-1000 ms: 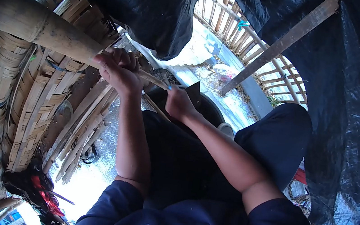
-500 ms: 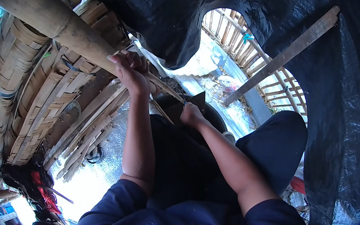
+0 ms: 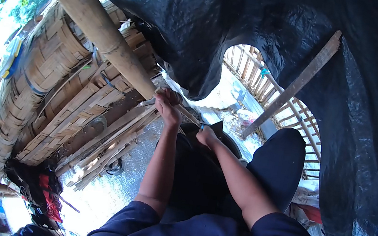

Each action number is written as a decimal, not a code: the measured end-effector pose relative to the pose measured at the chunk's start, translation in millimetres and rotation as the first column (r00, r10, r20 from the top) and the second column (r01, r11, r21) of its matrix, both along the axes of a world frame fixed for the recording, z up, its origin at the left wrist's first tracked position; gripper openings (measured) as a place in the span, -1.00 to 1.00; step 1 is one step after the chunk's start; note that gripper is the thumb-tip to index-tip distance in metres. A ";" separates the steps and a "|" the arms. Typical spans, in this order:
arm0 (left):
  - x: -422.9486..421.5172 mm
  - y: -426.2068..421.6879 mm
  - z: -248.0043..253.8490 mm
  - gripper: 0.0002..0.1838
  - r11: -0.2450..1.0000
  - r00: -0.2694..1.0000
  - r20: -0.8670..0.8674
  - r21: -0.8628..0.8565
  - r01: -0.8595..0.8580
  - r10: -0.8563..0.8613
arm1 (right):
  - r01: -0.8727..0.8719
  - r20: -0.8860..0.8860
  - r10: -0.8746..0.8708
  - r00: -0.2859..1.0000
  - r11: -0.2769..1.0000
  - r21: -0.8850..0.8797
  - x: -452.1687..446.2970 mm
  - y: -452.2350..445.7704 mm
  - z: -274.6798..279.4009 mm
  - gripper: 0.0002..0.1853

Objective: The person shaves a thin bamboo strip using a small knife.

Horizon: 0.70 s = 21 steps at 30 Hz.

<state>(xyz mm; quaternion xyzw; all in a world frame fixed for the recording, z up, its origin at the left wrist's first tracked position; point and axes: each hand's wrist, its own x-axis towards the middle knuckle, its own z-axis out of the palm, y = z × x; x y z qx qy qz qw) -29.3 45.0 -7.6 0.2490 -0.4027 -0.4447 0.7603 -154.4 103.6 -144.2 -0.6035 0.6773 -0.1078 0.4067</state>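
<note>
A thick bamboo pole (image 3: 113,43) slants down from the upper left and ends by my left hand (image 3: 169,103). That hand is closed around a thin bamboo strip (image 3: 190,116), which slopes down toward my right hand (image 3: 207,136). My right hand is a fist at the strip's lower end, with a small blue bit showing at its top. What exactly this fist holds is hidden. Just beyond it, a dark pointed flat piece (image 3: 217,128) stands over a dark round tub (image 3: 233,145) between my legs.
Rolled woven bamboo mats (image 3: 36,83) and a stack of split bamboo (image 3: 114,144) lie on the left. Black plastic sheeting (image 3: 353,139) hangs ahead and right. A wooden plank (image 3: 293,86) leans across its opening, before a bamboo fence (image 3: 252,74).
The view has swung, so the pole, mats and both hands appear farther right and lower. My hands are still closed at the strip, and my right fist looks slightly nearer the left one.
</note>
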 end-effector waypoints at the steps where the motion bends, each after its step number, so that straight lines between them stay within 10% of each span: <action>1: 1.9 3.3 -0.7 -0.49 0.999 1.000 0.013 -0.049 0.019 -0.019 | 0.146 0.156 -0.153 0.976 0.988 0.059 3.1 -3.2 34.6 -0.62; 5: 3.6 14.1 -1.6 -0.52 0.995 0.997 0.080 -0.097 0.028 -0.020 | 0.446 0.363 -0.453 0.814 0.888 0.110 5.8 -27.1 105.0 -0.55; 9: 0.6 21.5 -2.4 -0.49 0.996 0.979 0.203 -0.079 0.043 -0.026 | 0.408 0.617 0.100 0.781 0.666 -0.624 14.6 -32.2 155.4 -0.61; 21: -7.5 27.6 -13.8 -0.50 0.963 0.887 0.394 -0.010 0.268 -0.242 | -0.054 0.207 0.265 0.942 0.727 -0.684 16.5 -13.7 275.1 -0.75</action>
